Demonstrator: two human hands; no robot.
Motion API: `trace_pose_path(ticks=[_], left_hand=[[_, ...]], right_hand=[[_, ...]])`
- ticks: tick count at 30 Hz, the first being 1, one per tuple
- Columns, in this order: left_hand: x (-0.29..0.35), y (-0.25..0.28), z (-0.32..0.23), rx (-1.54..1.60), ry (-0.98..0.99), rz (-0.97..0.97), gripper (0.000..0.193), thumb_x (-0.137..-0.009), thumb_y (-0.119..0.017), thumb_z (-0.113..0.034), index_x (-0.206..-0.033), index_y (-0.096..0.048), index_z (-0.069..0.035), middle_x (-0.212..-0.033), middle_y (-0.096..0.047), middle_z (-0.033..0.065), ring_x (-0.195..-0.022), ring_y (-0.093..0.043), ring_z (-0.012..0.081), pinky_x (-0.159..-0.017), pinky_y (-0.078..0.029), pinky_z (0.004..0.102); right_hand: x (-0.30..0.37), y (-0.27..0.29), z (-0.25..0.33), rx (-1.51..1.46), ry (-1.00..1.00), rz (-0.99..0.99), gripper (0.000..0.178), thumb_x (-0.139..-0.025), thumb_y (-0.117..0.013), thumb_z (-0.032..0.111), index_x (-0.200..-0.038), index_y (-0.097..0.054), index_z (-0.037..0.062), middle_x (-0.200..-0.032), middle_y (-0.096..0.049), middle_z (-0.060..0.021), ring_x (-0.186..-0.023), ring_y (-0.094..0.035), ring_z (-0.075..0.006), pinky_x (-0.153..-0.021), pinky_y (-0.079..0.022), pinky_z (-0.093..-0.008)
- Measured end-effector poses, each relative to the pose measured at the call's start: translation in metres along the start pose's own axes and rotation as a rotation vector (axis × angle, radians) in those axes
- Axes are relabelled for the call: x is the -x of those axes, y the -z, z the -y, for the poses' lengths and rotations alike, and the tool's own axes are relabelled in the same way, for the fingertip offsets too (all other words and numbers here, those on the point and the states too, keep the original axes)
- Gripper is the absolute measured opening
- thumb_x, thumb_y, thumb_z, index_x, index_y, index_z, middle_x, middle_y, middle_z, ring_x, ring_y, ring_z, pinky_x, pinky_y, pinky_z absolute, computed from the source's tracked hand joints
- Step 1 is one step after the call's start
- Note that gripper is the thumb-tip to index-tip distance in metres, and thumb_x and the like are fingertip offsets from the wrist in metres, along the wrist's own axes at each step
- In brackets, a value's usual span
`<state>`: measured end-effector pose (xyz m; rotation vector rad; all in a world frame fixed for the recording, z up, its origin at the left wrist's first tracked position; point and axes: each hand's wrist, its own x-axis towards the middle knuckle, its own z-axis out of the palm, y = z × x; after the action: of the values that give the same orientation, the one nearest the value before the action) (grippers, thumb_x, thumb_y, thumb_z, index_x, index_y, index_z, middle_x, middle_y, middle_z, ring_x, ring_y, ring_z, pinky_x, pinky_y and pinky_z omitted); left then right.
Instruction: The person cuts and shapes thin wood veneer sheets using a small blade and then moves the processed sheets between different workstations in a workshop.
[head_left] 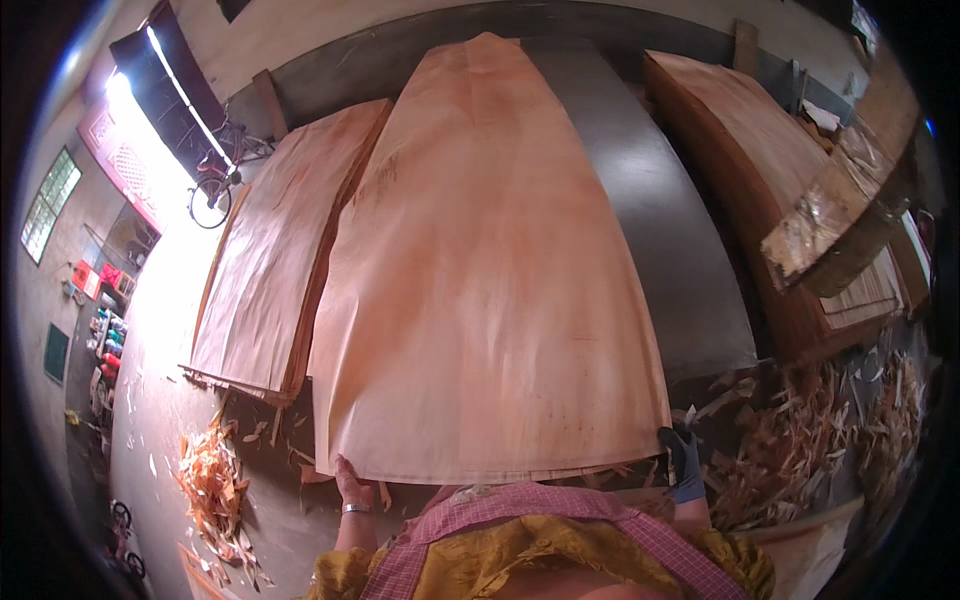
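Note:
A large thin sheet of reddish wood veneer (pixel 490 280) lies in front of me, stretching away over a dark metal table (pixel 670 250). My left hand (pixel 350 482), bare with a bangle on the wrist, grips the sheet's near left corner. My right hand (pixel 683 462), in a dark glove, holds the near right corner. The sheet's near edge bows slightly between the two hands.
A stack of veneer sheets (pixel 270 270) lies to the left, another thick stack (pixel 760 170) to the right. Veneer scraps (pixel 215 490) litter the floor at left, and a heap of scraps (pixel 810 430) at right. A bicycle (pixel 215 185) stands far left by the bright doorway.

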<state>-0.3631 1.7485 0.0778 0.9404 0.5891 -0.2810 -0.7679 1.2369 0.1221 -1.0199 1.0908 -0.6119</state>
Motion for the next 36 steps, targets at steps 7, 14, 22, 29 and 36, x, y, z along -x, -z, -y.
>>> trace_pose_path(ticks=[7,14,22,29,36], left_hand=[[-0.072,-0.053,0.067,-0.050,0.054,0.285,0.016,-0.093,-0.063,-0.027,-0.104,-0.063,-0.015,-0.101,-0.066,-0.0013,-0.094,-0.063,0.0194,-0.086,-0.053,0.0397],[-0.088,-0.270,0.152,-0.319,0.082,0.189,0.015,-0.092,-0.066,-0.028,-0.091,-0.061,-0.013,-0.075,-0.061,0.0020,-0.060,-0.057,0.0163,-0.047,-0.045,0.0327],[-0.067,-0.306,0.258,-0.334,0.267,0.201,0.023,-0.088,-0.070,-0.029,-0.087,-0.059,-0.009,-0.074,-0.061,0.0060,-0.054,-0.054,0.0167,-0.045,-0.044,0.0279],[0.010,-0.331,0.319,-0.232,0.231,0.137,0.048,-0.092,-0.061,-0.048,-0.113,-0.057,-0.005,-0.109,-0.065,0.0110,-0.091,-0.065,0.0236,-0.061,-0.055,0.0279],[0.053,-0.377,0.401,-0.334,0.206,0.008,0.025,-0.092,-0.066,-0.032,-0.090,-0.061,-0.008,-0.078,-0.066,0.0075,-0.060,-0.062,0.0215,-0.046,-0.050,0.0304]], right_hand=[[-0.078,0.047,0.011,0.187,0.020,-0.051,0.044,-0.080,-0.076,0.022,-0.115,-0.061,-0.0009,-0.102,-0.065,-0.0056,-0.088,-0.059,-0.0165,-0.079,-0.048,-0.0302],[-0.235,0.052,0.128,0.676,0.050,0.038,0.062,-0.085,-0.072,0.035,-0.128,-0.051,-0.0038,-0.117,-0.061,-0.0192,-0.108,-0.059,-0.0264,-0.085,-0.049,-0.0399],[-0.304,0.176,0.074,1.183,0.540,-0.445,0.057,-0.092,-0.057,0.051,-0.114,-0.057,-0.0014,-0.098,-0.065,-0.0264,-0.089,-0.065,-0.0402,-0.077,-0.050,-0.0481],[-0.268,0.203,0.032,1.123,0.578,-0.331,0.046,-0.088,-0.064,0.042,-0.112,-0.064,0.0019,-0.112,-0.066,-0.0205,-0.106,-0.061,-0.0385,-0.092,-0.047,-0.0456],[-0.323,0.219,0.051,0.470,0.255,-0.112,0.034,-0.089,-0.070,0.034,-0.078,-0.067,0.0022,-0.061,-0.061,-0.0028,-0.054,-0.057,-0.0168,-0.053,-0.046,-0.0353]])
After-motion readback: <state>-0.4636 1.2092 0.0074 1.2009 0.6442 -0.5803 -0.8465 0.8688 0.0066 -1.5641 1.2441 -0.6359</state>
